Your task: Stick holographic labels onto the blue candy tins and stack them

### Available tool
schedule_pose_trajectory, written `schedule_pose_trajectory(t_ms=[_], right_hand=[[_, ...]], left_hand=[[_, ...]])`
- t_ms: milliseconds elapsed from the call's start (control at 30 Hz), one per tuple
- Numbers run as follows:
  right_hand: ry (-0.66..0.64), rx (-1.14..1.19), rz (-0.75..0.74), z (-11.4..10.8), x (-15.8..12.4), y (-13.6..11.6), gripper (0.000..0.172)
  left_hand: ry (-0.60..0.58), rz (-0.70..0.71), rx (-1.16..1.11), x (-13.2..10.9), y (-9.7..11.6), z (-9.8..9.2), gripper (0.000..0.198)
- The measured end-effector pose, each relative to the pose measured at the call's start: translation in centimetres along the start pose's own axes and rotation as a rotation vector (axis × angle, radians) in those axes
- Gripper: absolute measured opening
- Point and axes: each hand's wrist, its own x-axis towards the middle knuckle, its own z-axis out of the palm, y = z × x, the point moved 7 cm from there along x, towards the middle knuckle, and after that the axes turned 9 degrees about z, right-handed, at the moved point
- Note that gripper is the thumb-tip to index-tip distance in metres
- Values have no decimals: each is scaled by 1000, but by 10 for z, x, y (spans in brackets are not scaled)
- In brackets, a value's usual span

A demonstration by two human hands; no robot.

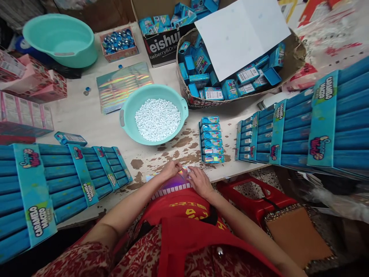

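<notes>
- Sheet [178, 181], shiny, with a white-striped near side, lies at the near edge of the table [103, 130], beside the red apron [174, 238].
- Left hand [172, 169]: fingers curled in, tips close together over the sheet — whether they grip it, one cannot tell.
- Right hand [200, 182]: fingers bent, slightly spread, on the sheet's right part.
- Bowl [125, 127] of white pellets [158, 119] stands beyond the hands — six blue tins [211, 134] stand in a row to its right.
</notes>
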Motion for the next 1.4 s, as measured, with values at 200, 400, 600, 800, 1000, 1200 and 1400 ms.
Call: schedule_pose_trajectory(t_ms=[200, 400, 600, 800, 1000, 1200, 1400], right_hand=[[19, 0, 70, -9, 9, 6, 30], [-96, -68, 61, 22, 13, 3, 42], [-36, 25, 2, 18, 6, 1, 18], [7, -7, 49, -4, 14, -1, 8], [37, 193, 226, -59, 16, 11, 11], [126, 475, 432, -100, 23, 37, 13], [358, 496, 644, -108, 37, 75, 20]], left_hand=[[-5, 25, 20, -1, 10, 0, 14], [3, -3, 38, 0, 7, 0, 11], [9, -39, 51, 1, 7, -3, 12], [6, -45, 95, 2, 6, -1, 14], [199, 176, 73, -11, 34, -16, 19], [-123, 480, -476, -22, 100, -1, 27], [-134, 459, -351, 10, 127, -13, 16]])
